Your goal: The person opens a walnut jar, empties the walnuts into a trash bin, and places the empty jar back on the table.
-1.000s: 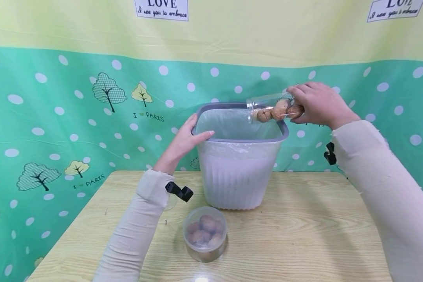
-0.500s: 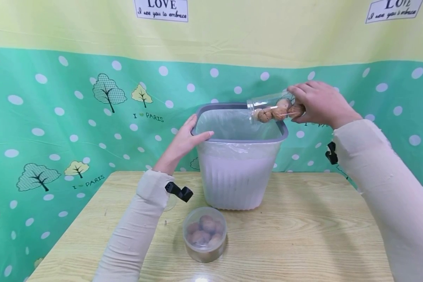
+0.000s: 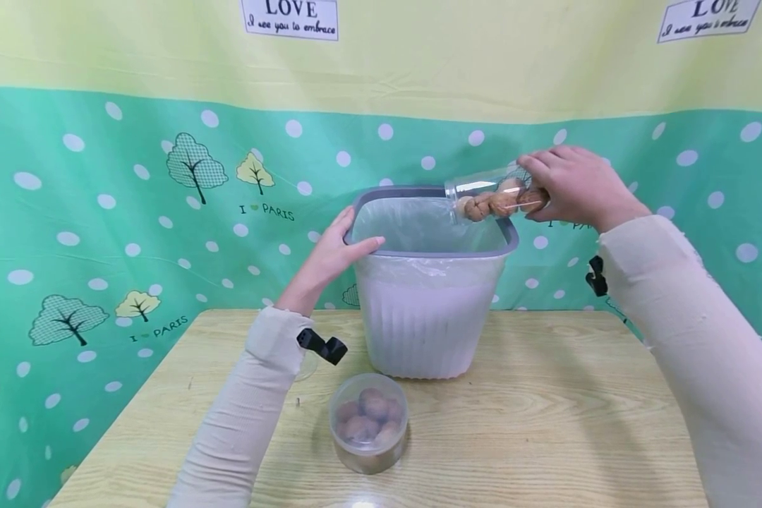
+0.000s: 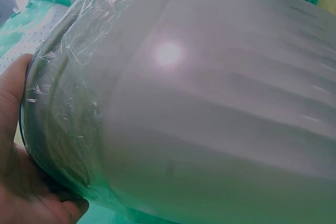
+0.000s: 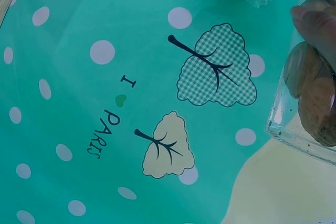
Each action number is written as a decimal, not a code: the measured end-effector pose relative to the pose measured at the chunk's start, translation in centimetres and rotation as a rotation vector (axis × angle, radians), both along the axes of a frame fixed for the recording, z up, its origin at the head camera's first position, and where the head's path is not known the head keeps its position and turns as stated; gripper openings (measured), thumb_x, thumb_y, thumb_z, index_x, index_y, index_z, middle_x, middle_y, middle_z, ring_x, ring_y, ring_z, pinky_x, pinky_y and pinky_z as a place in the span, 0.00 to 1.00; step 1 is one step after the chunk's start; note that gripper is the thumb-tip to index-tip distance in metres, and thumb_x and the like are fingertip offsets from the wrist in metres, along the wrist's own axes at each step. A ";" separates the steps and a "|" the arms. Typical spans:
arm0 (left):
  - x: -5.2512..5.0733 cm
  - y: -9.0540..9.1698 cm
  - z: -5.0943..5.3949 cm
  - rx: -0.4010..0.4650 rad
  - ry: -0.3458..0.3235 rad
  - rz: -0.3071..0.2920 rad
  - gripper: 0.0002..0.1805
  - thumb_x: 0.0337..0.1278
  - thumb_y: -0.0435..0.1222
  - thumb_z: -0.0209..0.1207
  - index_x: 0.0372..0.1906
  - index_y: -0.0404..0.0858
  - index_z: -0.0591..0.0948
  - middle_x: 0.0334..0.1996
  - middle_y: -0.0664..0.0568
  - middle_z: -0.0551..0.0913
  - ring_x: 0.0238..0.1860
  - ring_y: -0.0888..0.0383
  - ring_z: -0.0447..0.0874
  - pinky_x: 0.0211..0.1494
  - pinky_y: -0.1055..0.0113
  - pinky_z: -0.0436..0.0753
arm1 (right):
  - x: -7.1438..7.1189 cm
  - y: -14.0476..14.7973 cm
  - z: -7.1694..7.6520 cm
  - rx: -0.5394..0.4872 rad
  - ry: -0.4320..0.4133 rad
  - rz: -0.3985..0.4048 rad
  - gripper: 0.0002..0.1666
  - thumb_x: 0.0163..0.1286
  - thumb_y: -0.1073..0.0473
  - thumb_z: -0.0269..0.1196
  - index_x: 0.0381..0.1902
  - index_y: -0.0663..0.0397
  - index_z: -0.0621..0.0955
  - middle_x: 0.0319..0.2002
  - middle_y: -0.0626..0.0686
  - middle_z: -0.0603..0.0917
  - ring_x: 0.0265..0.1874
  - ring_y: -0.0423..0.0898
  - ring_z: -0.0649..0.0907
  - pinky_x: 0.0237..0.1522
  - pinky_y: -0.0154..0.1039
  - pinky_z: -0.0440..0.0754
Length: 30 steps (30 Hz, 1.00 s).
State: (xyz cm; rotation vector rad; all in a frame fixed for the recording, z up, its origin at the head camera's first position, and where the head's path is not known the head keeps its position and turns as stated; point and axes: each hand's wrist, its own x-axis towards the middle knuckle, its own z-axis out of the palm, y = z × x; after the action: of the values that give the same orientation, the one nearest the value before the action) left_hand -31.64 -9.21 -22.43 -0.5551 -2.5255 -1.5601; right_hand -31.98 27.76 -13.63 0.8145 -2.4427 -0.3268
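A white ribbed trash bin [image 3: 422,317] with a grey rim and a clear liner bag stands upright on the table. My left hand [image 3: 333,250] holds its rim at the left corner, with the thumb laid across the front edge. In the left wrist view, the fingers [image 4: 37,198] are at the rim over the bag. My right hand [image 3: 578,185] grips a clear plastic jar [image 3: 482,183] by its base end. Tilted on its side, the jar has its mouth over the bin's right rim. Several walnuts [image 3: 503,204] lie inside the jar, also seen in the right wrist view.
In front of the bin sits a round clear tub [image 3: 370,458] with several walnuts in it. A clear round thing [image 3: 307,365] lies partly behind the left sleeve. The wooden table [image 3: 533,423] meets a green and yellow patterned curtain [image 3: 127,176] at the back.
The jar and my right hand have barely shifted, and the walnuts stay inside the jar. My left hand keeps its place on the rim.
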 end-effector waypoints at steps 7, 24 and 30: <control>0.1 -0.1 0.0 -0.009 0.009 -0.002 0.52 0.53 0.51 0.62 0.74 0.36 0.47 0.75 0.51 0.42 0.74 0.55 0.37 0.74 0.56 0.46 | -0.2 0.2 -0.3 0.011 0.020 0.033 0.46 0.45 0.58 0.72 0.62 0.65 0.68 0.57 0.66 0.74 0.56 0.64 0.70 0.59 0.61 0.68; 0.1 0.0 0.1 0.008 -0.012 -0.002 0.51 0.53 0.51 0.62 0.74 0.38 0.47 0.75 0.53 0.42 0.74 0.56 0.37 0.74 0.56 0.47 | -0.3 -0.1 -0.4 0.006 0.035 0.029 0.47 0.44 0.57 0.74 0.62 0.66 0.68 0.57 0.67 0.74 0.57 0.64 0.70 0.59 0.61 0.67; 0.3 -0.1 0.1 0.021 -0.007 -0.007 0.50 0.53 0.51 0.62 0.74 0.39 0.49 0.75 0.54 0.44 0.74 0.56 0.39 0.74 0.55 0.47 | -0.3 -0.3 -0.4 0.015 0.039 0.029 0.47 0.45 0.57 0.74 0.62 0.65 0.68 0.57 0.66 0.74 0.57 0.64 0.70 0.59 0.60 0.67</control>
State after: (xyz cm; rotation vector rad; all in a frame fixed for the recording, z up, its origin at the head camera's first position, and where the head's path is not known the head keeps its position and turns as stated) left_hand -31.36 -9.27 -22.29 -0.5576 -2.5123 -1.5912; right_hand -32.23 27.49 -14.00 0.8420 -2.3925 -0.3471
